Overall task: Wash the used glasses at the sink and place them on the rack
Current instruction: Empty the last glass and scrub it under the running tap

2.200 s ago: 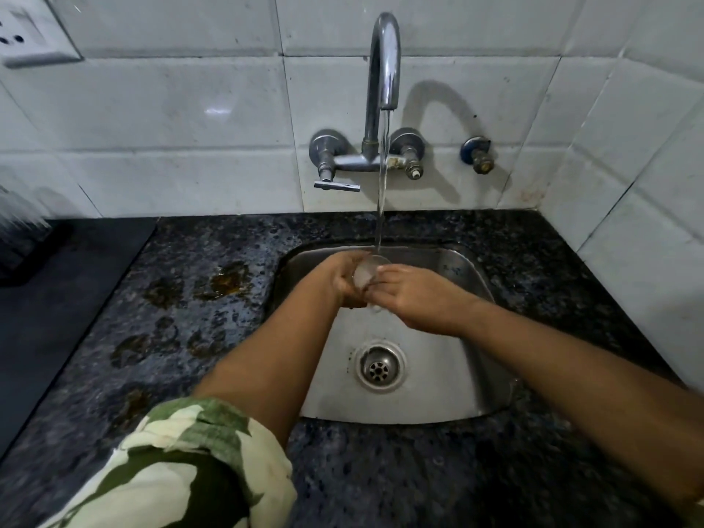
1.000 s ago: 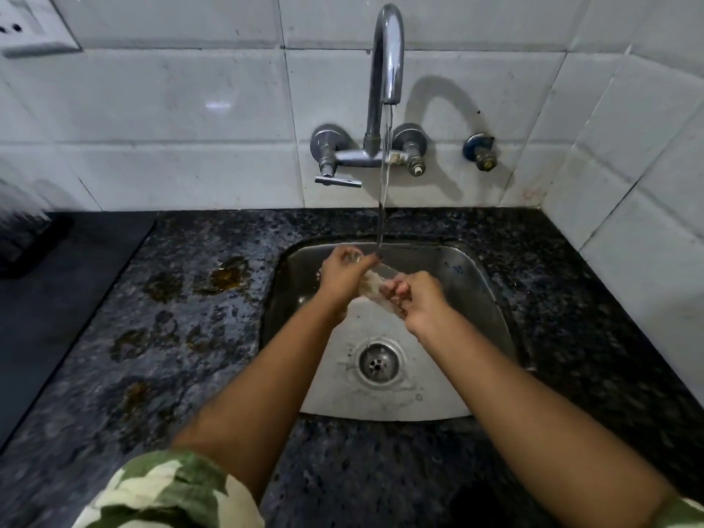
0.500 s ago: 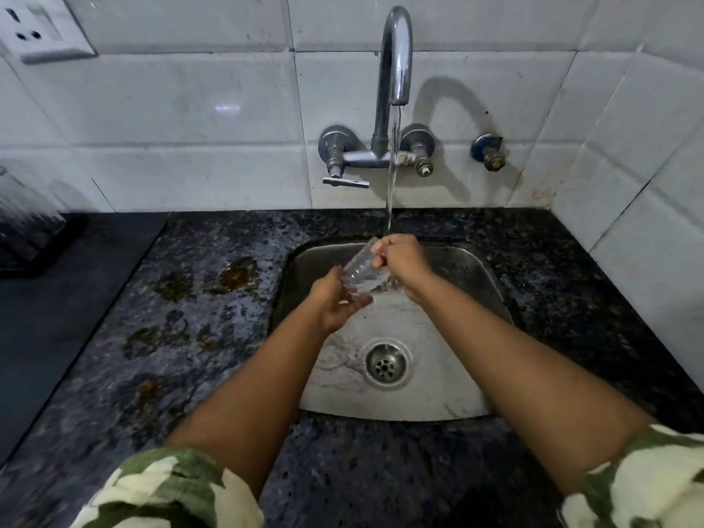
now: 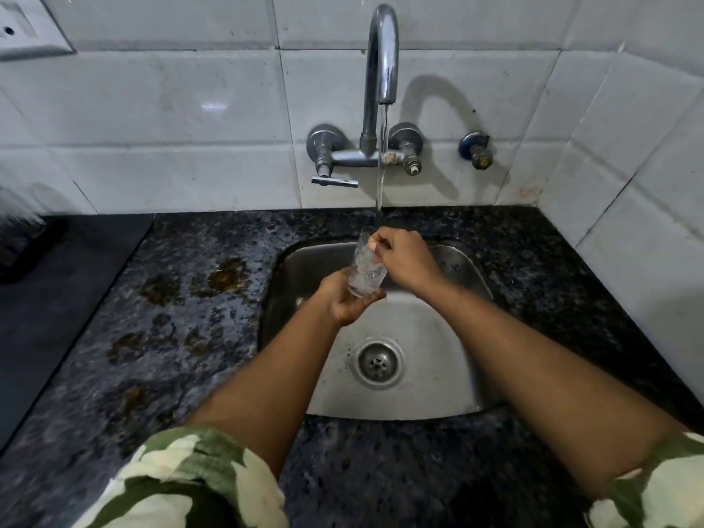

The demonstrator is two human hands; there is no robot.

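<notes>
A clear drinking glass [image 4: 365, 270] stands nearly upright over the steel sink [image 4: 464, 390], under the running water from the tap [image 4: 381, 70]. My left hand [image 4: 344, 302] cups its base from below and grips it. My right hand [image 4: 404, 261] sits at the rim, fingers curled over the glass's mouth, some seemingly inside it. The stream falls onto the rim and my right fingers. The glass holds some water.
Dark speckled granite counter [image 4: 171, 337] surrounds the sink, with brownish wet stains to the left. A black mat [image 4: 57, 291] with a blurred rack edge [image 4: 19, 222] lies at far left. White tiled walls close the back and right. The drain [image 4: 379, 362] is uncovered.
The glass went from lying tilted between my hands to nearly upright. My left hand dropped under its base; my right hand moved up to the rim.
</notes>
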